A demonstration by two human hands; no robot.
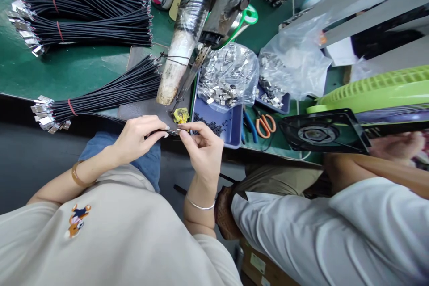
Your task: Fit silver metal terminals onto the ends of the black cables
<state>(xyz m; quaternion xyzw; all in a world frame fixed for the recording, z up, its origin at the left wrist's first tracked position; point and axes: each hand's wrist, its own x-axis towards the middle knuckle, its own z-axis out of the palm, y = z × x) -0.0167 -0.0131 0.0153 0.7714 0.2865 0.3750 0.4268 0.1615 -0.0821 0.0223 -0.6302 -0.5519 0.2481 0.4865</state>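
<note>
My left hand [139, 138] pinches the end of a black cable [171, 132] just off the table's front edge. From the other side my right hand [203, 145] closes thumb and forefinger on a small metal piece at that cable end, too small to make out fully. Behind the fingertips lies a yellow block [181, 115]. To the left, a bundle of black cables [110, 91] tied with a red band has metal plugs at its far left end. A soldering iron [196, 67] on a stand points down above the yellow block.
More tied cable bundles [97, 31] lie at the back left. A fume hose [174, 65] hangs over the work spot. Right of it stand a blue tray [234, 127] with metal shells, orange-handled scissors [265, 125], and a black fan [323, 133]. A co-worker's sleeve [301, 219] is close on the right.
</note>
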